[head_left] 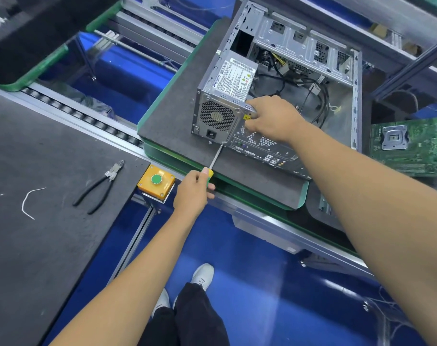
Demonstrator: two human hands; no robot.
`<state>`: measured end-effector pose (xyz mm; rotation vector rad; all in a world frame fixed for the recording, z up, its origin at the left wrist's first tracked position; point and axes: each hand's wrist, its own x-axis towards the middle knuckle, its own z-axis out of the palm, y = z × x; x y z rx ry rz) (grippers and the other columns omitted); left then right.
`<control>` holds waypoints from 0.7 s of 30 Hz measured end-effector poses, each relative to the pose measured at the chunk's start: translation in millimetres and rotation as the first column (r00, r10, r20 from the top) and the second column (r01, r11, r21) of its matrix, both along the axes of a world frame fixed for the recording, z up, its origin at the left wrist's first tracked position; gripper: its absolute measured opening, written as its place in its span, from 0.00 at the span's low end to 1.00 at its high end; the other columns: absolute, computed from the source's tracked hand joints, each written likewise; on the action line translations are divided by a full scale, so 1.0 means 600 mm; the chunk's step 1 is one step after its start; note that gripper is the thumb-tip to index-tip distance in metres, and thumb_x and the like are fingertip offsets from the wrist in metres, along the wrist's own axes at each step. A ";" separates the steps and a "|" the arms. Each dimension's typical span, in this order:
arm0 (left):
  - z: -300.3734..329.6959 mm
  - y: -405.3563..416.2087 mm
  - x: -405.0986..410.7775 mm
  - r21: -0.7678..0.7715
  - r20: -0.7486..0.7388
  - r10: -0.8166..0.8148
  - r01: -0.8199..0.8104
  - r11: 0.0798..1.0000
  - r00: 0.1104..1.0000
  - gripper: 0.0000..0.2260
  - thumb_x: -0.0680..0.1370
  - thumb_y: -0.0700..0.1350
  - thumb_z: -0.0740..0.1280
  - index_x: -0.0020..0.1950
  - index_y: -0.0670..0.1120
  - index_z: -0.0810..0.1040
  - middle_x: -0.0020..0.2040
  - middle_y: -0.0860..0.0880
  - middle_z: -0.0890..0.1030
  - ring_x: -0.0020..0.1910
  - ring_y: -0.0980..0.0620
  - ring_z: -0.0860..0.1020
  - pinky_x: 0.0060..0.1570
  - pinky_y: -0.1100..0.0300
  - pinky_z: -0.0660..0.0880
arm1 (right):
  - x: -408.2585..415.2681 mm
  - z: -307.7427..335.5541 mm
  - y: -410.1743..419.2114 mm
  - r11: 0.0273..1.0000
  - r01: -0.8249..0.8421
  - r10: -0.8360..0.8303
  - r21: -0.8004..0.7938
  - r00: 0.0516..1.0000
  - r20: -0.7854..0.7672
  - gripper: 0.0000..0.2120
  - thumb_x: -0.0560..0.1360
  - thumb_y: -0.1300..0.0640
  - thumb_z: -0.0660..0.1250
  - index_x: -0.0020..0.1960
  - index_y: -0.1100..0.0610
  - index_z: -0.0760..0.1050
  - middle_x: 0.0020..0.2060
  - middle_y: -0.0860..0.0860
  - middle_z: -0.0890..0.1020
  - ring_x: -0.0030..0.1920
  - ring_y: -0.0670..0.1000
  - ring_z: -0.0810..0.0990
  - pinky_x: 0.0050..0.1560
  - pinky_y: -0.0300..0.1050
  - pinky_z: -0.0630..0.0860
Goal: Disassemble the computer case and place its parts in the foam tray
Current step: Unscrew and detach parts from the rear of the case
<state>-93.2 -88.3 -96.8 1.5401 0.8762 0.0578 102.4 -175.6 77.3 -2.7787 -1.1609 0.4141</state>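
Head view: the computer case (299, 78) lies open on a foam tray (172, 121). The left hand (196, 188) curls around a screwdriver (216, 157), tip at the rear panel beside the power supply (225, 96), apparently on a screw. The right hand (272, 118) grips the supply's corner. Next: back that screw out, then lift the supply free.

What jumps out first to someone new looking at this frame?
The opened computer case on the green-edged foam pallet, upper centre, with its power supply at the near corner. The right hand rests on that corner while the left hand grips a screwdriver aimed at the case's rear edge. A green motherboard lies at right; cutters and a yellow button box sit at left.
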 end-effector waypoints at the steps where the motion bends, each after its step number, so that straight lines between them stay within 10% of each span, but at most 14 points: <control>1: 0.004 -0.001 0.001 0.005 0.009 -0.011 0.011 1.000 1.000 0.17 0.81 0.65 0.59 0.51 0.53 0.74 0.42 0.54 0.84 0.35 0.53 0.83 0.48 0.38 0.82 | -0.001 0.000 0.000 1.000 0.002 -0.002 0.002 1.000 -0.001 0.11 0.71 0.59 0.67 0.37 0.54 0.65 0.28 0.47 0.76 0.28 0.47 0.72 0.31 0.43 0.63; 6: 0.016 -0.004 0.003 0.080 0.086 -0.007 0.000 0.997 0.996 0.17 0.75 0.58 0.75 0.52 0.55 0.68 0.47 0.47 0.78 0.36 0.54 0.82 0.36 0.45 0.83 | -0.002 -0.001 -0.001 1.000 0.006 -0.005 0.004 1.000 -0.008 0.09 0.70 0.59 0.67 0.38 0.55 0.66 0.29 0.48 0.77 0.29 0.50 0.72 0.31 0.43 0.64; 12: 0.007 -0.002 0.003 0.039 0.096 -0.019 0.016 0.999 0.995 0.07 0.84 0.59 0.60 0.53 0.57 0.70 0.40 0.54 0.85 0.35 0.54 0.83 0.42 0.45 0.82 | -0.002 -0.001 -0.002 1.000 0.002 -0.002 0.014 1.000 -0.010 0.09 0.70 0.59 0.66 0.38 0.54 0.66 0.32 0.51 0.77 0.31 0.53 0.71 0.31 0.42 0.65; 21: 0.013 -0.011 -0.014 0.198 0.060 -0.104 0.090 0.976 0.993 0.10 0.81 0.60 0.65 0.55 0.58 0.68 0.39 0.51 0.78 0.35 0.48 0.79 0.37 0.43 0.78 | -0.002 -0.002 -0.002 1.000 0.014 -0.013 0.014 1.000 -0.013 0.05 0.70 0.58 0.67 0.44 0.59 0.74 0.33 0.51 0.80 0.32 0.53 0.74 0.32 0.42 0.65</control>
